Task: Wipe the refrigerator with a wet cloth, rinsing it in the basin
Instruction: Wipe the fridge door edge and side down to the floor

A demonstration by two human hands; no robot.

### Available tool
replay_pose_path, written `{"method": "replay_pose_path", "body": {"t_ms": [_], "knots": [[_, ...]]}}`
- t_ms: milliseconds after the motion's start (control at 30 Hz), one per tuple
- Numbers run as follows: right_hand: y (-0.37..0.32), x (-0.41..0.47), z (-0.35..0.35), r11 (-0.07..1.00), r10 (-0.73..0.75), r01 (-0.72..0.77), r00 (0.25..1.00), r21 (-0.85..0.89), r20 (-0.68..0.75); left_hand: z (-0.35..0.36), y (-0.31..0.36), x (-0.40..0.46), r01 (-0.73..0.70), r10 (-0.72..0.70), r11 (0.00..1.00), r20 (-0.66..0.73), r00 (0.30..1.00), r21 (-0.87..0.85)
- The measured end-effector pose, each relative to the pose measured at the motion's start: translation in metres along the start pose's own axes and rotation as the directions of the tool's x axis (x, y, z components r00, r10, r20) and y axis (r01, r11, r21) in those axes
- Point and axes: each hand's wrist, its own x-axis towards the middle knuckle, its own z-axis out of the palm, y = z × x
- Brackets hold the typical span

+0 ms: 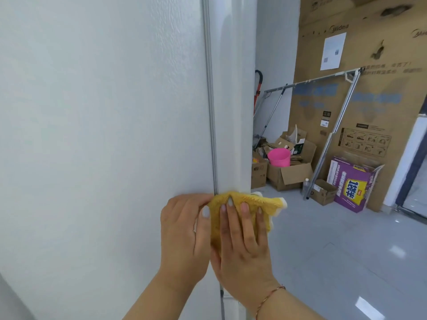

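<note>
Right hand (pixel 242 245) flat, fingers straight, pressing the yellow cloth (pixel 245 204) onto the refrigerator (pixel 115 112) door edge, left hand (pixel 184 232) pinching its corner at nine o'clock, the seam running twelve-to-six, pink basin (pixel 279 157) away toward one o'clock.

thin bracelet (pixel 270 296), bare forearms

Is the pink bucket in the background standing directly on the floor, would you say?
No, the pink bucket sits up in an open cardboard box among other boxes, not on the floor.
</note>
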Motion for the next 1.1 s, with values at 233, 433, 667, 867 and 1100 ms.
{"method": "replay_pose_path", "body": {"t_ms": [233,433,667,867,1100], "knots": [[-0.013,-0.081,0.026,0.998,-0.003,0.005,0.999,-0.062,0.044,0.016,-0.019,-0.035,0.003,-0.006,0.998,-0.045,0.999,-0.069],[-0.014,-0.101,0.026,0.999,-0.004,0.009,0.995,-0.049,0.104,0.020,-0.031,-0.045,-0.017,0.014,0.998,-0.052,0.999,-0.062],[-0.013,-0.027,-0.003,0.997,0.067,-0.067,0.997,0.026,0.035,0.012,-0.024,-0.022,-0.073,0.065,0.995,-0.106,0.992,-0.072],[-0.027,-0.066,0.011,0.989,0.111,-0.099,0.987,-0.107,0.114,0.027,-0.034,-0.049,-0.113,0.102,0.990,-0.132,0.986,-0.081],[-0.024,-0.036,0.007,0.991,0.129,-0.126,0.990,-0.043,0.064,0.032,-0.039,-0.050,-0.143,0.128,0.986,-0.156,0.980,-0.088]]}}
